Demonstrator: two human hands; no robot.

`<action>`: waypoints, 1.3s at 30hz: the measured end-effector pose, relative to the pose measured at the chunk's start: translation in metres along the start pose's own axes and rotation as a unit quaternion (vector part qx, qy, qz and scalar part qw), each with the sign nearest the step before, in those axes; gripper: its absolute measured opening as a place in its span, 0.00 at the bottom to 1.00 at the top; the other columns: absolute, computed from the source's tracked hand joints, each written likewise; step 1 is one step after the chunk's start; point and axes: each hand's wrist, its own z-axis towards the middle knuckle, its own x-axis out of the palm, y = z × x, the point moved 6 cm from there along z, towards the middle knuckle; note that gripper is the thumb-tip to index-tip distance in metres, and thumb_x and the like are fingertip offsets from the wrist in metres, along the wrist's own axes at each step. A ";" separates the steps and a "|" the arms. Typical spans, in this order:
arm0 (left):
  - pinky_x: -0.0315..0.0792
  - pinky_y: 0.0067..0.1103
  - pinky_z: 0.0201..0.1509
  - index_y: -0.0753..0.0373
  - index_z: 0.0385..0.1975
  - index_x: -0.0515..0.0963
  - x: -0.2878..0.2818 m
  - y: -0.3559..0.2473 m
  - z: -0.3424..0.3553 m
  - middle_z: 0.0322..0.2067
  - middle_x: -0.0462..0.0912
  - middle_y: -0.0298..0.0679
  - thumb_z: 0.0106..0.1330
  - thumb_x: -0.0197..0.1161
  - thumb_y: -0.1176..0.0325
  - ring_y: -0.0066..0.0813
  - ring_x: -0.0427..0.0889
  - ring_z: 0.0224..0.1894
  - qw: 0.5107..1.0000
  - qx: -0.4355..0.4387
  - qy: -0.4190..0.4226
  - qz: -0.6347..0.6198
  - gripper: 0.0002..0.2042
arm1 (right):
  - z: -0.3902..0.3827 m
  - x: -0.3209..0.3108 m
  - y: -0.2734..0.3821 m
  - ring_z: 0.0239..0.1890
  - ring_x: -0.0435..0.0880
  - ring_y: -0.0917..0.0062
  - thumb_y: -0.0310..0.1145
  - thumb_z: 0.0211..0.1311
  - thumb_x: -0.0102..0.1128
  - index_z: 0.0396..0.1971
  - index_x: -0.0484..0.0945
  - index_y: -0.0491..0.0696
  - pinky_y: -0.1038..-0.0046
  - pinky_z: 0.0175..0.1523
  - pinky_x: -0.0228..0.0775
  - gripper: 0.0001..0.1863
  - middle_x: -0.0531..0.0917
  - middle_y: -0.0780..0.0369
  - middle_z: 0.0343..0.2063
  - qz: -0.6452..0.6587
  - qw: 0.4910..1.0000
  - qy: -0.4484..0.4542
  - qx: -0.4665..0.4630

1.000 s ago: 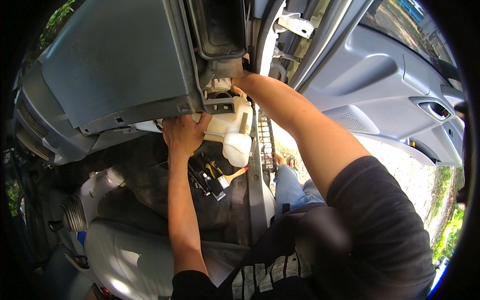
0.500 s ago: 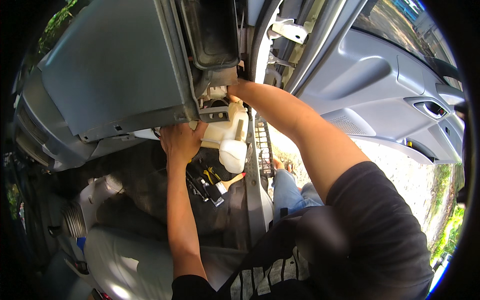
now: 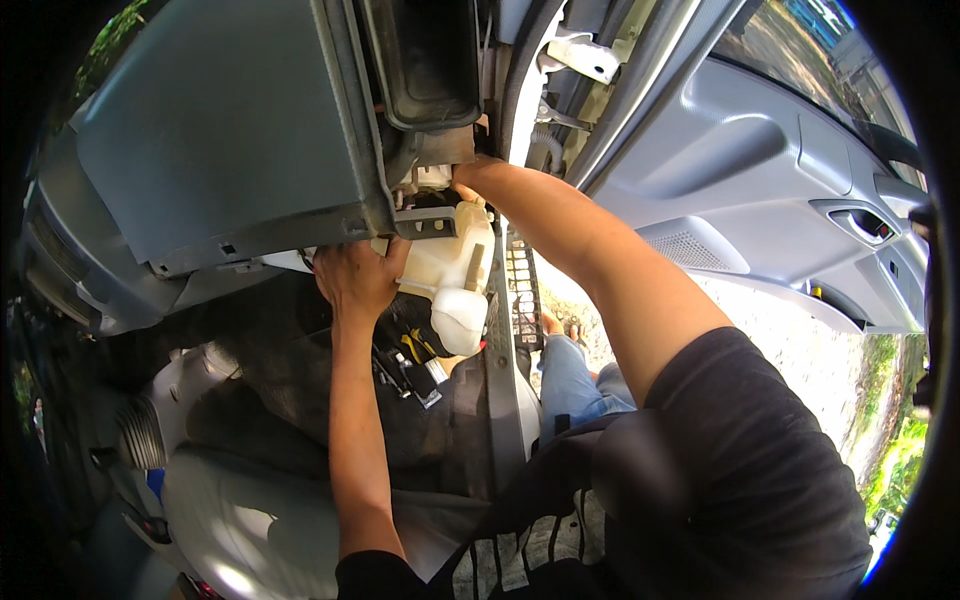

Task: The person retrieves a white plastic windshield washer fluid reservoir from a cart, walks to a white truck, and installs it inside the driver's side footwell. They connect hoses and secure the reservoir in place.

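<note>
A cream plastic housing (image 3: 447, 262) with a rounded white end (image 3: 459, 318) hangs below the opened dashboard (image 3: 230, 130) of a vehicle. My left hand (image 3: 355, 280) reaches up under the dashboard's lower edge, beside the housing's left side. Its thumb stands apart, near the housing, while the fingertips are hidden. Deep in the gap at the housing's upper end is my right hand (image 3: 474, 178), mostly covered by the dashboard structure and its own wrist. A metal bracket (image 3: 427, 224) crosses in front of the housing between my hands.
Tools, including yellow-handled pliers (image 3: 417, 345), lie on the dark floor mat below the housing. An open black compartment (image 3: 425, 60) is above. The grey door (image 3: 750, 170) stands open on the right, past the sill (image 3: 503, 400). A seat (image 3: 240, 510) is at lower left.
The housing's white end has shifted slightly down and left, covering more of the brush on the floor. Both hands stay in nearly the same places.
</note>
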 end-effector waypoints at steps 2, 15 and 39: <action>0.78 0.41 0.39 0.62 0.34 0.84 -0.001 -0.001 0.001 0.30 0.87 0.47 0.57 0.73 0.60 0.54 0.86 0.34 1.000 -0.012 -0.001 -0.001 0.13 | 0.002 0.002 0.000 0.54 0.88 0.62 0.34 0.58 0.69 0.47 0.90 0.52 0.59 0.55 0.81 0.17 0.89 0.55 0.52 -0.007 1.000 0.002 0.000; 0.75 0.46 0.48 0.64 0.38 0.83 -0.002 0.015 -0.002 0.37 0.87 0.51 0.65 0.69 0.63 0.59 0.84 0.42 0.996 -0.021 0.067 -0.047 0.10 | -0.087 -0.017 0.031 0.51 0.89 0.61 0.33 0.62 0.66 0.47 0.89 0.45 0.60 0.52 0.82 0.15 0.88 0.51 0.51 -0.004 0.999 -0.033 -0.032; 0.63 0.32 0.61 0.57 0.30 0.85 -0.070 0.028 -0.034 0.37 0.85 0.27 0.56 0.75 0.68 0.32 0.78 0.48 0.998 0.027 0.041 -0.049 0.05 | -0.243 -0.063 0.092 0.44 0.89 0.63 0.36 0.61 0.76 0.44 0.89 0.44 0.64 0.52 0.77 0.15 0.91 0.53 0.39 0.510 0.791 -0.286 -0.181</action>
